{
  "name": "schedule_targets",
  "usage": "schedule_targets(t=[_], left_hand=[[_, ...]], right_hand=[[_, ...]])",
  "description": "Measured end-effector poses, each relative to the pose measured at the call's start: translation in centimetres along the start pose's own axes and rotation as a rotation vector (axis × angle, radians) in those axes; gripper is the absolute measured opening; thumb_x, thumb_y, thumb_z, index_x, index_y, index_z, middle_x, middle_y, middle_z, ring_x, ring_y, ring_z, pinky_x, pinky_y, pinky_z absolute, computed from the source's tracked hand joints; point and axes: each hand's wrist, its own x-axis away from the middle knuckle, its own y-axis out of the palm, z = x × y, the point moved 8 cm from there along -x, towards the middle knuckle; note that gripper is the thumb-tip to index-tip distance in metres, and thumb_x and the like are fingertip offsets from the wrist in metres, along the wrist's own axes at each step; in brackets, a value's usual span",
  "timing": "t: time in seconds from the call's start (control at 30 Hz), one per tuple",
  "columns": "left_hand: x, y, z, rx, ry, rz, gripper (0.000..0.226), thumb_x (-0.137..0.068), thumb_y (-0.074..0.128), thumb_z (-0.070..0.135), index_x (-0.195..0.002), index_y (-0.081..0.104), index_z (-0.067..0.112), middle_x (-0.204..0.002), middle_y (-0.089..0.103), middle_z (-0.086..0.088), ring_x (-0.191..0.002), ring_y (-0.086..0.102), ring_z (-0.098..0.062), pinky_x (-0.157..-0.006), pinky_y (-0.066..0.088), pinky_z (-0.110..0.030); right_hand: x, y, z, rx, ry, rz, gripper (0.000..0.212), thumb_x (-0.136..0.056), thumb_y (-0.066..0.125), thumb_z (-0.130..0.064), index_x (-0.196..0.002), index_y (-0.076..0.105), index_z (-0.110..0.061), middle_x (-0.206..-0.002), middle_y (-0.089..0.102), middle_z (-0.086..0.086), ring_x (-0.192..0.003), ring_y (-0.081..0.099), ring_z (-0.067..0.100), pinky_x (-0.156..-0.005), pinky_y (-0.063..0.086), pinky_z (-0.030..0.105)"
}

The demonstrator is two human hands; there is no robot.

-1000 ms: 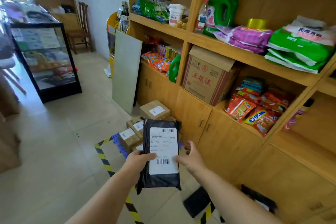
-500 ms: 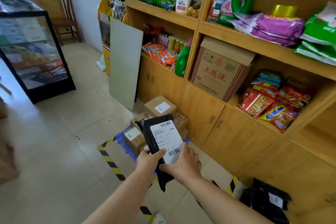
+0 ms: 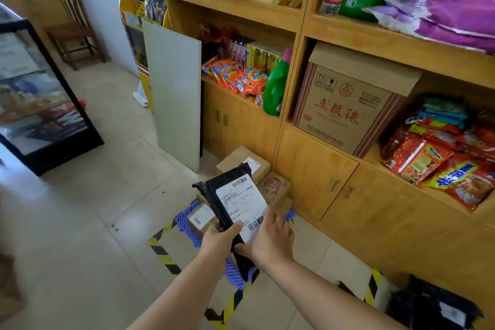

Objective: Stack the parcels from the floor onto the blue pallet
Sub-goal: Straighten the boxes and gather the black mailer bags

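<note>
A black mailer parcel (image 3: 235, 203) was held tilted above the blue pallet (image 3: 184, 218), gripped at its near end by the left hand (image 3: 219, 240) and steadied by the right hand (image 3: 270, 238), probably for placing atop the boxes (image 3: 242, 161) there

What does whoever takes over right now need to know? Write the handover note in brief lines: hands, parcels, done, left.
Left hand: grips the lower left edge of the black parcel, thumb on its face.
Right hand: holds the parcel's lower right side, fingers spread on the label.
The parcel is tilted in the air above the blue pallet.
Done: several cardboard boxes already sit on the pallet by the cabinet.
Left: set this parcel on the stack; more black parcels lie on the floor at lower right.
</note>
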Motion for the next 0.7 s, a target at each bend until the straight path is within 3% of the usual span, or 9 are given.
schedule_targets(t=[0.13, 0.2, 0.27, 0.33, 0.43, 0.53, 0.63, 0.7], left_hand=[[-3.0, 0.2, 3.9, -0.184, 0.057, 0.06, 0.048, -0.082, 0.073, 0.024, -0.116, 0.041, 0.015, -0.098, 0.06, 0.003, -0.093, 0.058, -0.019, -0.079, 0.047, -0.034], [-4.5, -0.6, 5.8, -0.342, 0.106, 0.144, 0.073, -0.08, 0.074, 0.023, -0.137, 0.029, 0.011, -0.122, 0.051, -0.004, -0.109, 0.052, -0.024, -0.086, 0.045, -0.036], [-6.2, -1.5, 7.6, -0.588, 0.198, 0.228, 0.099, -0.076, 0.076, 0.026, -0.149, 0.01, 0.016, -0.149, 0.028, -0.007, -0.135, 0.032, -0.027, -0.106, 0.037, -0.042], [-7.7, -0.7, 9.8, -0.898, 0.339, 0.209, 0.107, -0.074, 0.076, 0.031, -0.151, 0.001, 0.024, -0.155, 0.013, -0.003, -0.142, 0.016, -0.025, -0.114, 0.027, -0.046], [-11.0, 2.6, 11.1, -1.389, 0.537, -0.06, 0.105, -0.075, 0.071, 0.038, -0.151, -0.002, 0.029, -0.159, -0.001, 0.002, -0.146, -0.004, -0.022, -0.12, 0.009, -0.046], [-14.2, 5.7, 10.5, -1.798, 0.69, -0.353, 0.104, -0.079, 0.066, 0.044, -0.151, -0.008, 0.026, -0.159, -0.013, 0.0, -0.145, -0.017, -0.022, -0.114, -0.014, -0.041], [-17.6, 7.2, 9.2, -2.066, 0.77, -0.562, 0.103, -0.084, 0.057, 0.051, -0.148, -0.018, 0.02, -0.156, -0.025, -0.004, -0.143, -0.025, -0.024, -0.115, -0.015, -0.046], [-20.4, 7.8, 8.2, -2.216, 0.824, -0.641, 0.104, -0.086, 0.055, 0.048, -0.146, -0.023, 0.016, -0.155, -0.027, -0.008, -0.142, -0.026, -0.026, -0.113, -0.016, -0.049]], right_hand=[[-4.8, -0.6, -1.0, 0.015, -0.044, 0.018, 0.126, -0.061, 0.071, -0.059, -0.15, -0.007, -0.016, -0.144, 0.029, 0.008, -0.132, 0.027, 0.03, -0.112, 0.025, 0.039], [-6.6, -0.5, -1.2, 0.085, -0.073, 0.02, 0.127, -0.061, 0.071, -0.059, -0.15, -0.01, -0.016, -0.141, 0.031, 0.009, -0.129, 0.028, 0.029, -0.112, 0.024, 0.038], [-8.2, -0.1, -1.0, 0.164, -0.099, 0.022, 0.128, -0.061, 0.07, -0.061, -0.15, -0.009, -0.016, -0.139, 0.033, 0.008, -0.126, 0.029, 0.029, -0.112, 0.024, 0.037], [-9.7, 0.4, -0.9, 0.246, -0.122, 0.019, 0.127, -0.062, 0.068, -0.064, -0.15, -0.009, -0.014, -0.136, 0.034, 0.006, -0.122, 0.03, 0.027, -0.111, 0.024, 0.036], [-11.9, 1.5, -0.7, 0.318, -0.135, -0.007, 0.127, -0.063, 0.066, -0.066, -0.15, -0.008, -0.01, -0.134, 0.033, 0.007, -0.122, 0.029, 0.026, -0.112, 0.021, 0.035], [-13.8, 3.2, -0.3, 0.355, -0.134, -0.025, 0.132, -0.056, 0.066, -0.072, -0.151, 0.0, -0.009, -0.13, 0.039, 0.011, -0.12, 0.031, 0.03, -0.112, 0.025, 0.041], [-16.0, 5.2, 0.5, 0.39, -0.079, 0.014, 0.143, -0.025, 0.069, -0.078, -0.14, 0.029, -0.004, -0.097, 0.056, 0.009, -0.092, 0.041, 0.027, -0.091, 0.047, 0.042], [-17.5, 7.1, 0.8, 0.355, -0.046, 0.011, 0.14, -0.013, 0.069, -0.074, -0.131, 0.046, -0.002, -0.088, 0.055, 0.007, -0.084, 0.04, 0.026, -0.087, 0.044, 0.04]])
